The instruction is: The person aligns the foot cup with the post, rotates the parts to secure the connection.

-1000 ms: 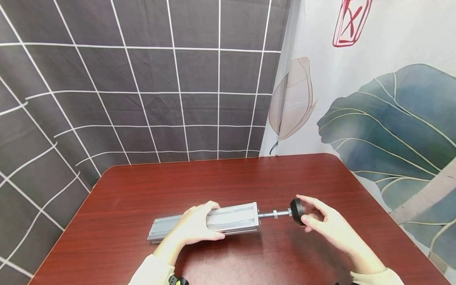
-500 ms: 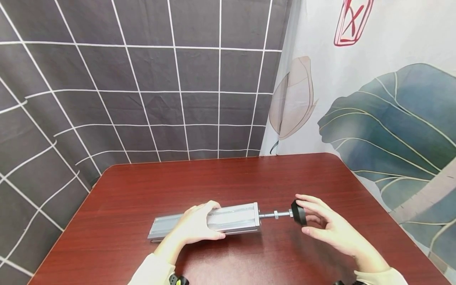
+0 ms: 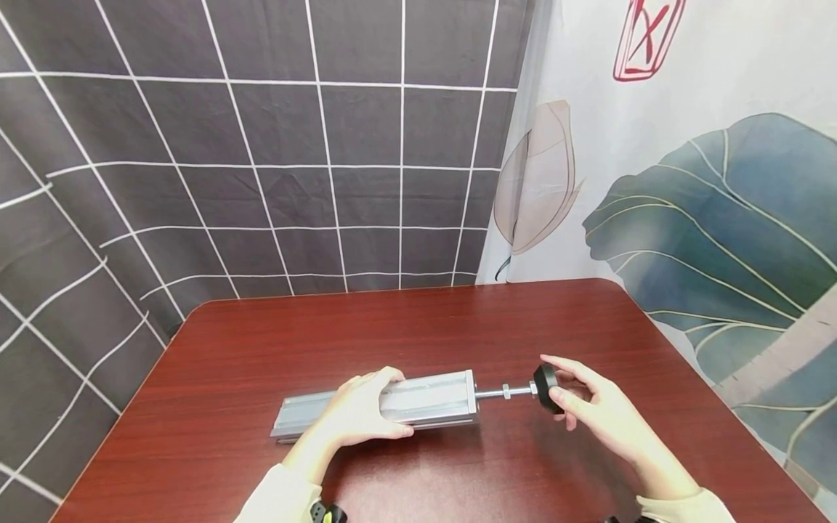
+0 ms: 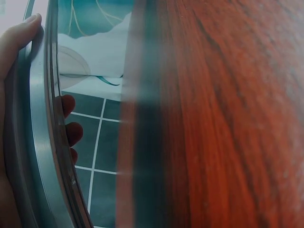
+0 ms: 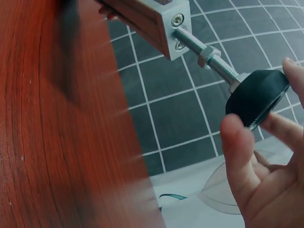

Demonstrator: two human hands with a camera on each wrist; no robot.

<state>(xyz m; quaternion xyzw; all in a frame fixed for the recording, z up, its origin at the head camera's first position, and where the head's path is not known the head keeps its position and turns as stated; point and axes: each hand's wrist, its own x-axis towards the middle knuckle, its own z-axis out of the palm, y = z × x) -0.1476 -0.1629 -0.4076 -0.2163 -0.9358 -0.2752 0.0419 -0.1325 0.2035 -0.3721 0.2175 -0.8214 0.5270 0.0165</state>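
My left hand (image 3: 360, 418) grips a silver aluminium profile (image 3: 431, 396) from above, thumb on the near side. In the left wrist view, fingertips (image 4: 73, 133) curl round the profile's far side. A threaded rod (image 5: 221, 66) with a hex nut (image 5: 208, 56) sticks out of the profile's right end, beside screw heads in the end plate (image 5: 167, 28). On the rod's outer end sits a black levelling foot (image 3: 546, 388). My right hand (image 3: 601, 410) pinches this foot, thumb on the near side and fingers at its far edge. The profile is held above the table, lying roughly level.
The red-brown wooden table (image 3: 314, 334) spreads below both hands. Behind it hangs a dark grey curtain (image 3: 366, 196) with white grid lines. To the right, a white curtain (image 3: 588, 145) with leaf prints runs along the table's edge.
Half a second ago the right thumb stood off the foot with the fingers spread; now the thumb presses on the foot again, higher than before. The left hand and profile stay in place.
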